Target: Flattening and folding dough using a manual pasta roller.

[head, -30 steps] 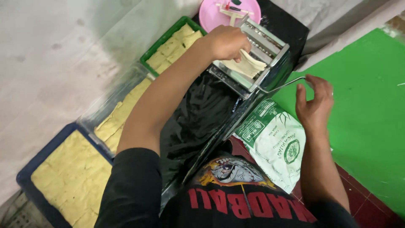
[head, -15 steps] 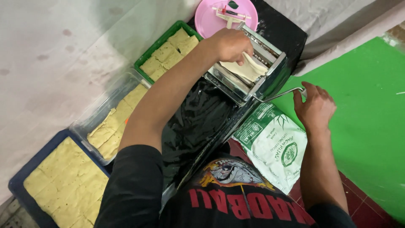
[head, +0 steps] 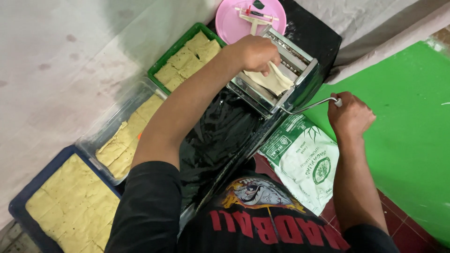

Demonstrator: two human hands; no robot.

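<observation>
Nearest the body, a blue tray [head: 18, 206] at the lower left holds flat squares of pale dough laid edge to edge in one layer, likely so that they do not stick together. Just beyond it a clear tray [head: 93, 136] carries more of the same sheets, and farther on a green tray [head: 157, 70] holds a third lot. All three line up along the left of the black plastic sheet [head: 220, 136], within reach of the left arm.

To the right, a white and green bag [head: 307, 164] lies flat between the black sheet and a green surface [head: 412, 122].

The right hand [head: 351, 115] is closed round the end of the crank [head: 311, 105], which runs into the side of the metal roller machine [head: 300, 77]. The left hand [head: 253, 51] reaches across to the top of the machine, fingers pinched on a dough sheet [head: 272, 79] that hangs over the rollers; holding it there seems to keep it straight as it feeds.

Farthest off, a pink plate [head: 229, 21] sits just behind the machine with a small tool [head: 255, 14] on it.
</observation>
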